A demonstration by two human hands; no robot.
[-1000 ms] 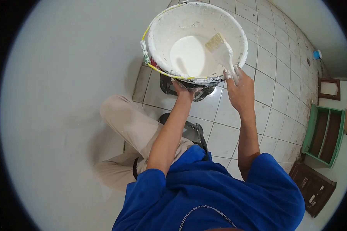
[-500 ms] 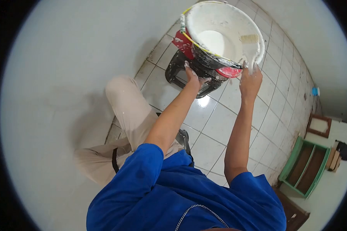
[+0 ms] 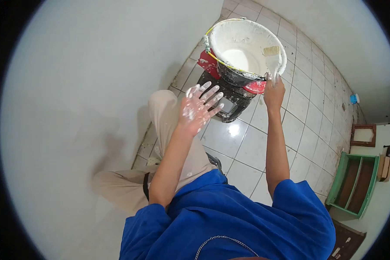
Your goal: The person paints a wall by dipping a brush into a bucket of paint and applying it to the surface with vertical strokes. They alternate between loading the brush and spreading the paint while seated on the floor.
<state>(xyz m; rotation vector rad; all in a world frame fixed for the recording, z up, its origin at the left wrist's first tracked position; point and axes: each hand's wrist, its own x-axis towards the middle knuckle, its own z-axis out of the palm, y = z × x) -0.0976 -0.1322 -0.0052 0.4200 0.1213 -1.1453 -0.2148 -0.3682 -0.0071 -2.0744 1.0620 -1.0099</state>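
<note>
My left hand point(image 3: 198, 108) is raised in front of the stool with its fingers spread and white paint smeared over the palm and fingertips. Nothing is in it. My right hand point(image 3: 274, 93) grips the handle of a paintbrush point(image 3: 272, 58), whose pale bristles point up over the inside of the bucket. The paint-coated bucket point(image 3: 223, 34) has a yellow wire handle lying along its near rim and white paint point(image 3: 239, 59) at the bottom. It rests on a dark, paint-spattered stool point(image 3: 229, 113), with red pieces point(image 3: 209, 62) showing beneath it.
A smooth pale wall point(image 3: 86, 78) rises close on the left. White floor tiles point(image 3: 307, 110) run under the stool and to the right. Toward the lower right are a green shelf point(image 3: 353, 184), a brown frame point(image 3: 363, 135) and a small blue object point(image 3: 354, 99).
My left hand has come away from beside the bucket, moving left and nearer, its palm now showing. The bucket, stool and brush appear slightly lower in view; my right hand still holds the brush.
</note>
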